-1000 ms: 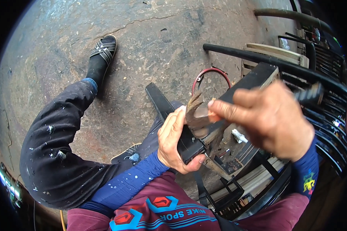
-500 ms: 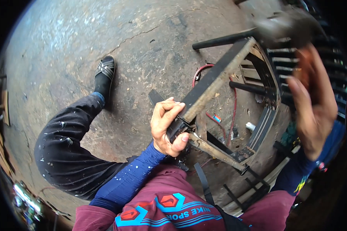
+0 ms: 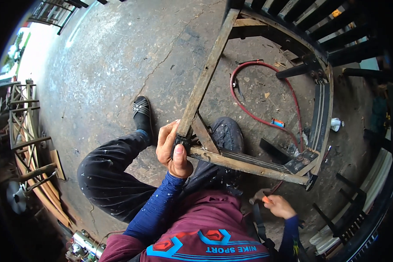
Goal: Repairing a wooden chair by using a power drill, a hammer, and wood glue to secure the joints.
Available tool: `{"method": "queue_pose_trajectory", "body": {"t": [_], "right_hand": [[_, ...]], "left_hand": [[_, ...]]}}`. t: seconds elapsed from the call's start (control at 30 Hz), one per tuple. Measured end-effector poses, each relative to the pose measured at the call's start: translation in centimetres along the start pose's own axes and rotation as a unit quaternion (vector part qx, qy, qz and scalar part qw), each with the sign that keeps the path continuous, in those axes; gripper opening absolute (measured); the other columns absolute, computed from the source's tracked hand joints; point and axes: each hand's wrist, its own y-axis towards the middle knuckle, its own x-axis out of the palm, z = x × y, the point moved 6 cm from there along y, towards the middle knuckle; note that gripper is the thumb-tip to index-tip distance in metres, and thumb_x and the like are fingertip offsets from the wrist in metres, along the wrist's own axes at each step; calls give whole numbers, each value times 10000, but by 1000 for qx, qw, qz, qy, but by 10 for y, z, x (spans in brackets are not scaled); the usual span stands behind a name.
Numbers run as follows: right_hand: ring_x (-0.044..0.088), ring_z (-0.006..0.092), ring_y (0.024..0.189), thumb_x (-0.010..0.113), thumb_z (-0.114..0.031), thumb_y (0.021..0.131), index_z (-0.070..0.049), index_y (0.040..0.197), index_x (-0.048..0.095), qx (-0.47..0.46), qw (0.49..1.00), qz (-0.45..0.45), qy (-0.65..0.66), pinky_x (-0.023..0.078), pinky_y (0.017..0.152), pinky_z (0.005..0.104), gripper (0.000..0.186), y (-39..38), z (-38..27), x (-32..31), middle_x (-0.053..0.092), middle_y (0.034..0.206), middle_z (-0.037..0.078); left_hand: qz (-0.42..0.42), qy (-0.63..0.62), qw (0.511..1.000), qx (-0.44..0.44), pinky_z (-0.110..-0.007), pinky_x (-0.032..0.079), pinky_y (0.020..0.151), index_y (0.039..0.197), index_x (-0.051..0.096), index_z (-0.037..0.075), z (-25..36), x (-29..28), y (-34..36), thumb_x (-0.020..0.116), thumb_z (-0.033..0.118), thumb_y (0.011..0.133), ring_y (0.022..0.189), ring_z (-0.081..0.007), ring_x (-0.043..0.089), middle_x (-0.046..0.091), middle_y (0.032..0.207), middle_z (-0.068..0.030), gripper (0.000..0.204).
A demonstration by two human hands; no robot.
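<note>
My left hand (image 3: 172, 146) grips the near corner of a rusty rectangular metal frame (image 3: 205, 74) that stands over my knees. The frame's long bar runs up and away, and a cross bar (image 3: 249, 163) leads right to a bolted bracket (image 3: 302, 160). My right hand (image 3: 280, 205) is low at the right beside my waist, closed on the orange handle of a hammer (image 3: 260, 195), whose head points left below the cross bar. My leg and dark shoe (image 3: 142, 113) stretch out to the left of the frame.
A red hose (image 3: 242, 100) loops on the concrete floor inside the frame, with a small orange and blue item (image 3: 277, 123) beside it. Dark metal bars and grating (image 3: 323, 26) stand at the top right. More metal frames (image 3: 24, 126) lean at the far left.
My right hand has dropped from high at the right down to my waist and now holds the hammer. The left hand keeps its grip on the frame corner. The view has shifted.
</note>
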Motion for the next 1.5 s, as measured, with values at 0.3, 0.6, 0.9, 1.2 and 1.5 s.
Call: {"method": "queue_pose_trajectory", "body": {"t": [0.3, 0.6, 0.9, 1.2, 1.5], "right_hand": [[388, 427, 1434, 591, -161, 951, -72, 1426, 524, -2, 989, 150, 21, 336, 1183, 482, 488, 218, 128, 137, 488, 1484, 249], [263, 353, 1516, 431, -316, 1054, -111, 1525, 436, 30, 997, 55, 34, 177, 1257, 475, 514, 242, 114, 151, 354, 1612, 179], [478, 366, 1365, 485, -220, 1014, -59, 1359, 592, -37, 962, 269, 2, 336, 1167, 499, 395, 214, 68, 110, 565, 1410, 194], [513, 431, 1312, 643, -190, 901, -78, 1380, 550, 81, 946, 314, 18, 392, 1077, 565, 501, 217, 90, 106, 534, 1439, 217], [610, 474, 1074, 761, -169, 838, 44, 1216, 582, -51, 828, 539, 143, 505, 901, 498, 469, 150, 56, 35, 654, 1123, 266]], "left_hand": [[-51, 47, 997, -38, -335, 489, 897, 1169, 669, -127, 6, -7, 5, 529, 298, 943, 990, -273, 655, 673, 1093, -228, 501], [-129, 120, 984, -24, -312, 480, 871, 1229, 625, -97, 20, -7, 12, 595, 289, 965, 963, -240, 632, 652, 1077, -169, 469], [-351, 118, 914, -169, -260, 518, 749, 1246, 636, -104, 35, -7, 44, 814, 204, 879, 822, -101, 638, 733, 914, -96, 510], [-430, 237, 871, -11, -296, 526, 688, 1161, 626, -85, 49, -3, 48, 933, 158, 696, 762, -121, 650, 716, 843, -107, 608], [-338, 182, 918, -101, -266, 482, 658, 914, 634, -40, 32, -12, 36, 689, 71, 711, 694, -99, 567, 626, 757, -10, 239]]}}
